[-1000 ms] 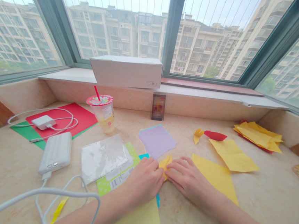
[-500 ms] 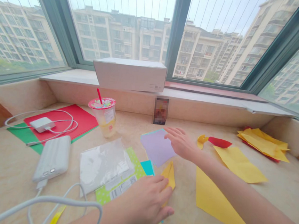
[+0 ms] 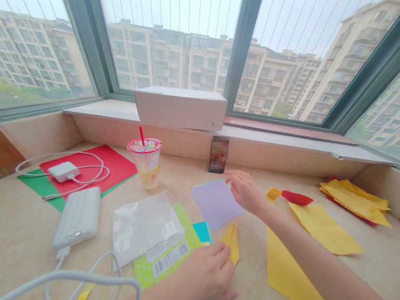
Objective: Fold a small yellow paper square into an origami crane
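My left hand lies low over the end of a folded yellow paper piece, covering its lower part. The fingers are slightly bent with the thumb apart. Farther back, my right hand reaches in from the right, its fingers stretched out at the upper right edge of a purple paper sheet. Whether those fingertips touch the sheet I cannot tell. A blue paper shows between the purple sheet and a green dotted packet with a clear plastic sleeve on it.
Yellow sheets, a red-and-yellow folded paper piece and a yellow paper stack lie right. Left are a white power bank, cable, charger, red paper and a drink cup. A phone leans behind.
The whole view has shifted, so things appear lower and slightly to the right. Both hands stay near the same papers, and the objects on the surface keep their places.
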The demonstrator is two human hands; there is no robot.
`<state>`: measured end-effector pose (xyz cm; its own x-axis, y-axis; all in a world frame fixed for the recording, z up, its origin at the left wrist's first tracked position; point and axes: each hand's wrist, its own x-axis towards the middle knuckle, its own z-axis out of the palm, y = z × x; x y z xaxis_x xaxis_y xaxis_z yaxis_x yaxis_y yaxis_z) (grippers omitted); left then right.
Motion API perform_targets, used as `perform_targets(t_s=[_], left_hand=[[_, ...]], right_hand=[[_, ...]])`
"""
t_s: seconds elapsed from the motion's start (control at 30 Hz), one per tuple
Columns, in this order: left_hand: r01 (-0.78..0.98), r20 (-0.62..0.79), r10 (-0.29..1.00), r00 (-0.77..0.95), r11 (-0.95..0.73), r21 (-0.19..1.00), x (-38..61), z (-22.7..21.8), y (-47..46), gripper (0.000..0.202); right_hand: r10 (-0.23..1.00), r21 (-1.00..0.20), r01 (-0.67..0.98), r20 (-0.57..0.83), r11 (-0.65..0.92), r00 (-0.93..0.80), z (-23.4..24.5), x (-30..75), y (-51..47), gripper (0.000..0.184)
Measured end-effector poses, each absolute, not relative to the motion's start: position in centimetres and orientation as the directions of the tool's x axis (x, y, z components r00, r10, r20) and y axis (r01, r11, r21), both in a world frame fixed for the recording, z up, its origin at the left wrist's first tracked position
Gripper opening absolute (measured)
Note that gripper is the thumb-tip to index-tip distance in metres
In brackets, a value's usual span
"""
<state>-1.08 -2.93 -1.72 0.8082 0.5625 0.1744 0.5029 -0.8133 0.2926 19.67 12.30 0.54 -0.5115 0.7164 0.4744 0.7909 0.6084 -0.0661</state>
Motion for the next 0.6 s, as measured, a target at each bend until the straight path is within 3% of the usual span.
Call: perform_targets(t_s=[0.07,0.13,0.23,0.33,0.6], left_hand=[[0.504,0.187,0.573,0.798,-0.804,0.315,-0.9,-1.5,-2.9,0.014],[0.492,0.21,0.59,0.78,-0.784,0.377,-0.7,-1.4,-2.6,0.018],[0.442,0.245,0.592,0.768,-0.767,0.465,-0.7,-1.0,-2.1,0.023],[0.417,0.25,0.582,0.774,-0.765,0.49,-0.8,-0.4,-1.8,0.026],[0.433,0.176,0.525,0.833,-0.816,0.383,-1.9,1.1,-1.6,0.024]], right_hand=[[0.697,-0.183,0.699,0.423,0.692,-0.579,0.5,21.1,7.7,0.026],[0.653,-0.323,0.568,0.381,0.757,-0.655,0.5,22.3,3.1,0.021],[0.624,-0.422,0.496,0.251,0.758,-0.74,0.4,22.9,-1.3,0.019],[0.646,-0.421,0.52,0.249,0.743,-0.722,-0.2,22.8,-2.4,0.018],[0.616,-0.393,0.496,0.288,0.774,-0.734,-2.1,23.1,-0.5,0.018]])
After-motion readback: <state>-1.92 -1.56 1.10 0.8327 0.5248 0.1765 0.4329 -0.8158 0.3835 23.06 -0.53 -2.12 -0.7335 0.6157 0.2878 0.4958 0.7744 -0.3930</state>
